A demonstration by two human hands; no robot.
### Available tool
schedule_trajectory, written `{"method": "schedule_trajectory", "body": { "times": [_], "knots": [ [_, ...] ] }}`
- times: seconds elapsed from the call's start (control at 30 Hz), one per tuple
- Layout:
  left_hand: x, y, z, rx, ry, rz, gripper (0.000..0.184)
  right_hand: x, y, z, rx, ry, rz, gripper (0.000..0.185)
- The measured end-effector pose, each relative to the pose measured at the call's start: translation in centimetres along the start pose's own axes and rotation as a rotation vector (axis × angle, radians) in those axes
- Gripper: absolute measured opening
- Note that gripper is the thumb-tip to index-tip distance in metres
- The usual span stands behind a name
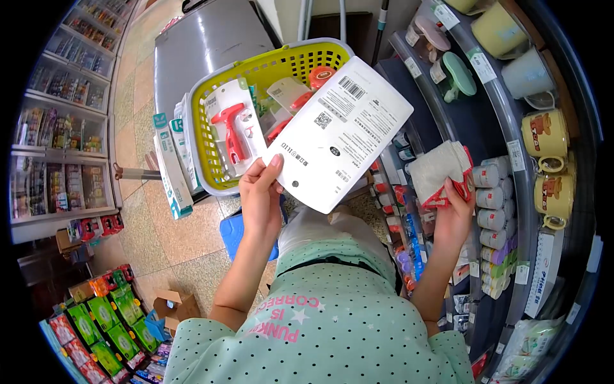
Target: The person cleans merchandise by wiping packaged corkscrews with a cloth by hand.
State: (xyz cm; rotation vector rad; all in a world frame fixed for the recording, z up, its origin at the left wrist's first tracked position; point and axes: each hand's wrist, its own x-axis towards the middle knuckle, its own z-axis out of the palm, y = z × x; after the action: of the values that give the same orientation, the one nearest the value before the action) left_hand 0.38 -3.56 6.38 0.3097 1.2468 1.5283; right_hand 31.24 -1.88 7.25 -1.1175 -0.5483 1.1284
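Note:
My left hand (pixel 261 192) pinches the lower left corner of a white packaging card (pixel 345 137), printed with a barcode, a QR code and small text. The card is tilted and partly covers a yellow-green basket (pixel 203 137) with a grey rim. Inside the basket lies a carded pack with a red handled tool (pixel 234 131), along with other red items (pixel 322 77) partly hidden by the card. Over by the shelves, my right hand (pixel 453 217) is closed on a folded greyish cloth (pixel 438 171) with red edging.
The basket rests on a grey surface (pixel 211 45). Long white-and-teal boxes (pixel 171 173) stand at its left side. Shelves on the right carry yellow mugs (pixel 545 133), lidded cups (pixel 455 73) and rolled goods (pixel 491 195). Green packs (pixel 102 313) and an open cardboard box (pixel 176 307) sit at lower left.

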Motion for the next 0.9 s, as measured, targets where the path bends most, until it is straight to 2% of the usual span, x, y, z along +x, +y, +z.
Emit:
{"method": "schedule_trajectory", "body": {
  "times": [0.03,0.17,0.3,0.4,0.53,0.7,0.8,0.9],
  "knots": [
    [-0.2,0.1,-0.6,-0.029,0.005,0.017,0.013,-0.3,-0.3,1.7,-0.044,-0.044,-0.021,0.049],
    [-1.2,0.1,-0.9,-0.006,0.04,0.019,0.012,-0.5,0.8,6.3,-0.235,-0.219,-0.175,0.049],
    [-1.6,-2.1,-1.8,-0.022,-0.031,-0.078,0.011,-0.8,1.8,9.5,-0.524,-0.508,-0.514,0.044],
    [-1.6,-3.8,-1.9,-0.073,-0.06,-0.139,0.011,-1.5,1.4,10.4,-1.011,-0.694,-0.89,0.049],
    [-1.5,-4.8,-2.0,-0.102,-0.095,-0.125,0.011,-4.1,3.8,10.8,-1.16,-0.998,-0.878,0.041],
    [-1.2,-4.8,-1.8,-0.042,-0.091,-0.161,0.015,-5.2,5.9,9.7,-1.255,-0.947,-0.873,0.034],
    [-1.1,-4.8,-1.8,0.007,-0.099,-0.156,0.015,-2.8,6.6,9.6,-1.34,-0.817,-0.935,0.037],
    [-1.2,-5.0,-1.9,0.018,-0.102,-0.151,0.014,2.1,7.0,8.8,-1.457,-0.663,-0.956,0.049]
  ]
}}
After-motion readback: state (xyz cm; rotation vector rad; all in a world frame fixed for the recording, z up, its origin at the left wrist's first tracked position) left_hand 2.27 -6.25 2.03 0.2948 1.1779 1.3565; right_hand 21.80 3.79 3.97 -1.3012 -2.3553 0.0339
